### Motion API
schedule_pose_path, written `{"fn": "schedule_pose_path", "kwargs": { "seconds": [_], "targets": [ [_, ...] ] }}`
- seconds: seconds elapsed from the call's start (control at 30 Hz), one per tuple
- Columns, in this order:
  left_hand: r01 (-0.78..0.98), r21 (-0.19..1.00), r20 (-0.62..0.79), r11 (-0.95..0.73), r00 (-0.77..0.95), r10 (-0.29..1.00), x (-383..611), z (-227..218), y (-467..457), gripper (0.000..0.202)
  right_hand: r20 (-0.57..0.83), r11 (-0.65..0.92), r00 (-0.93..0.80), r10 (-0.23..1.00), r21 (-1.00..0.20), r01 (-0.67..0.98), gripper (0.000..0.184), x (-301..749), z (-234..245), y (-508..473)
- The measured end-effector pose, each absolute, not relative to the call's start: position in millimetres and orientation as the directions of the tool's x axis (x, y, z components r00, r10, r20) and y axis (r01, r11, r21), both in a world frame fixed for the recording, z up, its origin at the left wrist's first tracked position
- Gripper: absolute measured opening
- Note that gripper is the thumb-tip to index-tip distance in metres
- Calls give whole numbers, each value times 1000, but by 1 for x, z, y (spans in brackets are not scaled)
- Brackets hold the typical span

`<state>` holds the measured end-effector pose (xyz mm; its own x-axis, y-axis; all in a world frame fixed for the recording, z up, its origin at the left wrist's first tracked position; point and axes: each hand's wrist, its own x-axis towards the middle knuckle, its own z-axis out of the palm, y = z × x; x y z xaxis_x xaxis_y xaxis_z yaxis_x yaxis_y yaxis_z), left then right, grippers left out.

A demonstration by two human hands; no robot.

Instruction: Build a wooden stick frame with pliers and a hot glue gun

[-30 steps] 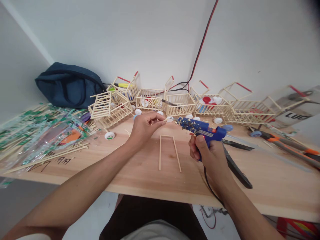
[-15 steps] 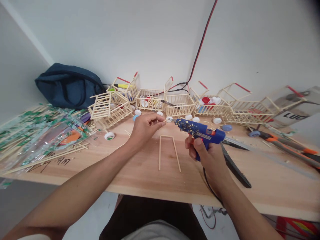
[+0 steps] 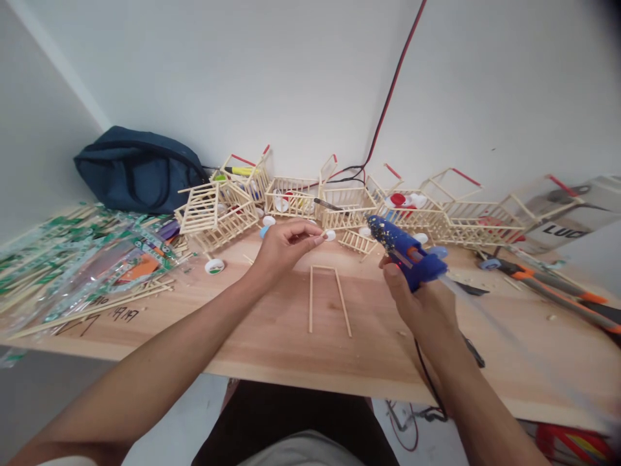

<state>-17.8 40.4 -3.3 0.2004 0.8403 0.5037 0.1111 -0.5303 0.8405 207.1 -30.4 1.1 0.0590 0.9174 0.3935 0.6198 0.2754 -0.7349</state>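
My left hand (image 3: 286, 246) is pinched on a short thin wooden stick, held just above the table near a white bottle cap (image 3: 330, 235). My right hand (image 3: 420, 304) grips a blue hot glue gun (image 3: 405, 251) speckled with dried glue, its nozzle pointing up and left, away from my left hand. Between my hands a three-sided frame of wooden sticks (image 3: 327, 298) lies flat on the wooden table (image 3: 272, 336). A small ladder-like stick panel (image 3: 358, 241) lies just beyond it.
Several stick-built baskets (image 3: 339, 204) with red handles line the wall, with bottle caps around them. A dark blue bag (image 3: 138, 169) sits far left, stick packets (image 3: 82, 259) left, pliers and orange-handled tools (image 3: 553, 285) right. A red and black cable (image 3: 388, 97) runs up the wall.
My right hand has swung the glue gun away to the right, its nozzle lifting off the stick in my left hand. The left hand stays pinched in place.
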Motion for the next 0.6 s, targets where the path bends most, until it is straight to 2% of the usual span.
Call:
{"fn": "schedule_pose_path", "kwargs": {
  "seconds": [0.1, 0.23, 0.33, 0.43, 0.47, 0.6],
  "targets": [
    [71, 847, 505, -526, 198, 840, -18, 0, 38, 12, 492, 302, -36, 870, -473, 828, 31, 215, 16, -35],
    [32, 897, 428, -440, 184, 885, -17, 5, 34, 14, 508, 316, -146, 849, -266, 911, 26, 242, 22, -38],
    [4, 919, 389, -395, 161, 907, -17, 6, 34, 16, 554, 276, -184, 812, -86, 957, 31, 281, 14, -38],
    [-39, 935, 355, -353, 136, 925, -17, 6, 35, 16, 536, 176, -150, 831, 2, 984, 25, 330, 3, -38],
    [-48, 939, 345, -342, 131, 929, -17, 5, 35, 17, 481, 147, -135, 866, 14, 989, 25, 348, -1, -39],
    [-72, 947, 319, -312, 125, 939, -14, 5, 36, 18, 368, 81, -76, 927, 2, 997, 26, 412, -18, -46]
  ]
}}
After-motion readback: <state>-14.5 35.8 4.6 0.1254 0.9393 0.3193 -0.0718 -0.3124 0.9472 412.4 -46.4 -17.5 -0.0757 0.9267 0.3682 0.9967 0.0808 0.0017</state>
